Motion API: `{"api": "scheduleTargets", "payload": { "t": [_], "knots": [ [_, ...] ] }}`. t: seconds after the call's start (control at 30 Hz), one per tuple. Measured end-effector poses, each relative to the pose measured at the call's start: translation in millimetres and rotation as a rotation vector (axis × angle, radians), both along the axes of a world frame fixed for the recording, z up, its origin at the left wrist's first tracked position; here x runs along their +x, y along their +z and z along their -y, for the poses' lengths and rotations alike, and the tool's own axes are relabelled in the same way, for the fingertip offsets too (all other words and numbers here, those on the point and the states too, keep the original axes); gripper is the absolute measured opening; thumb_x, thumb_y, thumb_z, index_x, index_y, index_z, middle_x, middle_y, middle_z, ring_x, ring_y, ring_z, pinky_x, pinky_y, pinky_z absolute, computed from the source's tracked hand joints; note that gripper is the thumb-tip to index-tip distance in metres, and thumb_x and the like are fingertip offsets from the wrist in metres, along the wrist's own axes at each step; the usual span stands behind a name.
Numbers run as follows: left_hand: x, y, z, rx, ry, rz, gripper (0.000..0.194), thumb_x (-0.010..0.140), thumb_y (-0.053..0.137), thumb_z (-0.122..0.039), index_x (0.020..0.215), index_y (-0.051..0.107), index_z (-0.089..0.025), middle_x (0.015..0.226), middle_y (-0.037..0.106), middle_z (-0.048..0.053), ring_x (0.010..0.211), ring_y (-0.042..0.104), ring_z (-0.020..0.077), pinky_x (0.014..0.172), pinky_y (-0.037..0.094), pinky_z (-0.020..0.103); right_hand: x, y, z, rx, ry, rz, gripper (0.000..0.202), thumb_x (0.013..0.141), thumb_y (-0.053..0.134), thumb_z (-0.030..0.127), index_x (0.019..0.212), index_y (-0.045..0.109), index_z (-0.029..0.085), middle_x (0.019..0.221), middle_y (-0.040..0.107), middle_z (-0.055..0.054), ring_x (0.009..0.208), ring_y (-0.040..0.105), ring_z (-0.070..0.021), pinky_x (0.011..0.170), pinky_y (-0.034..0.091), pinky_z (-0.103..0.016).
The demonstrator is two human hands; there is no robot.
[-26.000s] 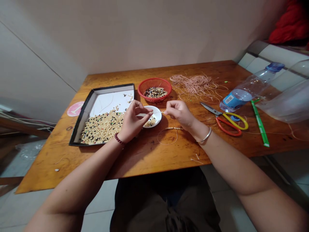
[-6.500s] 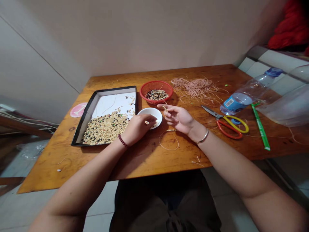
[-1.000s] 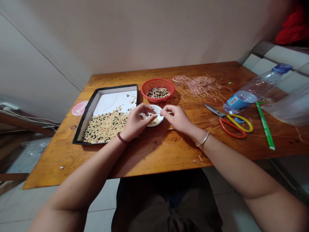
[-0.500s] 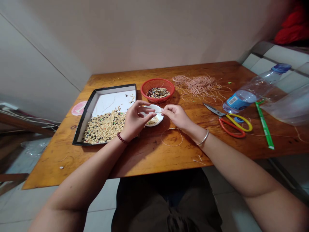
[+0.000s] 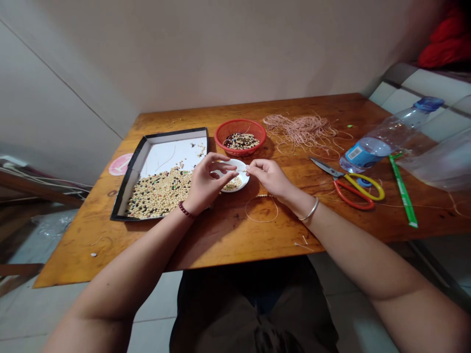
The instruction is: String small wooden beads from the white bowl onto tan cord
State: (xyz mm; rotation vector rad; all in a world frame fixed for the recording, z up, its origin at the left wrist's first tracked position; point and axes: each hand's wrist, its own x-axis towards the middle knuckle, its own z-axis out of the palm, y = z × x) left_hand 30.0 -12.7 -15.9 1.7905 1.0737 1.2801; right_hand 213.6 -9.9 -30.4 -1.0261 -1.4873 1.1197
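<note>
My right hand is closed in a pinch on the end of a thin string. The string loops down onto the table, with a short row of pale beads threaded on it beside that hand. My left hand faces it, thumb and middle finger brought together at the other end of a thin line between the hands. What those fingertips hold is too small to make out. Both hands are over a small white dish of tiny beads, partly hidden by the left fingers.
A black-edged tray of mixed beads lies left, a red basket of beads behind. Tangled pink string, scissors, a plastic bottle, a blue cap and a green strip lie right. Thread scraps lie near the front edge.
</note>
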Motion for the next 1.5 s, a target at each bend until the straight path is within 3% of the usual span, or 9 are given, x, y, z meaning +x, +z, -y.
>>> {"api": "scheduleTargets", "payload": {
  "t": [1.5],
  "knots": [
    [-0.4, 0.0, 0.7, -0.008, -0.026, -0.022, 0.038, 0.070, 0.080, -0.034, 0.096, 0.057, -0.018, 0.085, 0.073, 0.006, 0.079, 0.072, 0.0169, 0.049, 0.047, 0.017, 0.3, 1.6, 0.8, 0.021, -0.022, 0.039, 0.024, 0.077, 0.059, 0.035, 0.061, 0.058, 0.017, 0.063, 0.059, -0.001, 0.064, 0.051, -0.0129, 0.066, 0.039, -0.027]
  ]
}}
